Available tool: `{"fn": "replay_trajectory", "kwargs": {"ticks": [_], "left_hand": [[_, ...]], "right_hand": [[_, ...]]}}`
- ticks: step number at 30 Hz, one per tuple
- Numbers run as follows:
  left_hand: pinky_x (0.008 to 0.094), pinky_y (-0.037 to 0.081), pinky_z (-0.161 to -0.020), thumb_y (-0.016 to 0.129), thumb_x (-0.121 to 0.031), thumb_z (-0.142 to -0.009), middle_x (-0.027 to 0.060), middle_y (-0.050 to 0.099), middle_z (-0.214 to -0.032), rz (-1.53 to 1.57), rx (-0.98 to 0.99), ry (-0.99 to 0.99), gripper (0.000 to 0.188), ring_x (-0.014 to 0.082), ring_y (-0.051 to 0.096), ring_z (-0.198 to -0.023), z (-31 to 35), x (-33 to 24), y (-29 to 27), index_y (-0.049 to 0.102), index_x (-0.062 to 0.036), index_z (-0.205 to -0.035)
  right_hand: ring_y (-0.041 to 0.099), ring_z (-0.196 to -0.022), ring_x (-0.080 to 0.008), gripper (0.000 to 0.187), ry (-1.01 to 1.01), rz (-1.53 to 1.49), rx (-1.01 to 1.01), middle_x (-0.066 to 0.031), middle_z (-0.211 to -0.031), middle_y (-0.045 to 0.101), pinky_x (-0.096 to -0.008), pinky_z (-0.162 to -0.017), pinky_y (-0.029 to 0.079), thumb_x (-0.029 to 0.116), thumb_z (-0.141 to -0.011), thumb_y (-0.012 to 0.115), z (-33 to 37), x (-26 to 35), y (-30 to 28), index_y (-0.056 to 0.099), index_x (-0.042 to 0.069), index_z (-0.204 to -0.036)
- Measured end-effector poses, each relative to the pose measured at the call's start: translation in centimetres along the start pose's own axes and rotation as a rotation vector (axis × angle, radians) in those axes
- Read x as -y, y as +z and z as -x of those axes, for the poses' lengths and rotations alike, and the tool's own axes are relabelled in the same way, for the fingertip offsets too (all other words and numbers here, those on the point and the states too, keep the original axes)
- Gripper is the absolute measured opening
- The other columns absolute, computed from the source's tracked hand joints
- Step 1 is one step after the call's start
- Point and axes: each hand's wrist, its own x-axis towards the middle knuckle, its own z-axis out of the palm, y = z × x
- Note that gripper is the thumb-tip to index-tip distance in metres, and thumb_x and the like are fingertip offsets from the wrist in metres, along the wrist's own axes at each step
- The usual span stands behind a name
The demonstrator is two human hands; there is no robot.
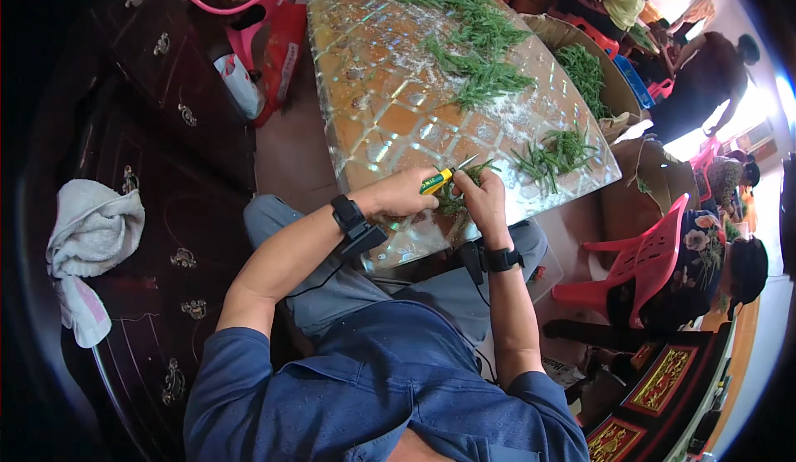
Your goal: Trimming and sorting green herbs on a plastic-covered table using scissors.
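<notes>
In the left hand (406,192), fingers curl around a yellow-and-green tool (435,182) (slim, pointed metal tip). Whether the fingers of the right hand (485,200) pinch anything, I cannot tell. Between the hands, feathery green sprigs (450,203) sit partly hidden over the dusty bench (390,135).

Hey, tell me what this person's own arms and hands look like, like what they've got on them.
Both hands, left and right, are bare, without gloves. Short dark blue sleeves end above the elbows. Each wrist wears a black strap with a boxy black device; a thin dark cable shows near each.
</notes>
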Motion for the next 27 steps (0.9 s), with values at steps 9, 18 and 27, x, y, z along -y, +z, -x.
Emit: {"fn": "replay_trajectory", "kwargs": {"ticks": [9, 18, 27], "left_hand": [[0.0314, 0.049, -0.052, 0.063, -0.015, -0.09, 0.0079, 0.063, -0.071, 0.178, 0.114, -0.148, 0.025, 0.0143, 0.061, -0.058, -0.1, -1.0, -0.4, 0.053, -0.0005, -0.108], [0.0301, 0.047, -0.049, 0.058, -0.013, -0.093, 0.0053, 0.06, -0.068, 0.225, 0.161, -0.138, 0.018, 0.0129, 0.058, -0.056, -0.9, 0.5, -0.1, 0.052, -0.002, -0.106], [0.0283, 0.043, -0.044, 0.056, -0.014, -0.095, 0.0019, 0.058, -0.069, 0.308, 0.152, -0.18, 0.016, 0.0115, 0.054, -0.053, -0.8, 0.7, 0.1, 0.051, -0.0062, -0.108]], "right_hand": [[0.055, -0.058, -0.0113, 0.028, 0.012, -0.021, -0.027, -0.0039, -0.063, 0.063, -0.0286, -0.055, 0.042, 0.023, -0.086, 0.067, -0.3, -0.6, 0.2, 0.066, 0.0, -0.071], [0.055, -0.058, -0.0104, 0.027, 0.047, -0.069, -0.026, -0.0029, -0.063, 0.063, -0.0277, -0.055, 0.042, 0.023, -0.086, 0.067, -0.5, -1.4, 0.4, 0.066, 0.0, -0.072], [0.062, -0.06, -0.0154, 0.03, 0.078, -0.086, -0.002, -0.0077, -0.064, 0.066, -0.0315, -0.06, 0.049, 0.025, -0.086, 0.066, -0.7, -1.3, 0.3, 0.067, -0.002, -0.074]]}}
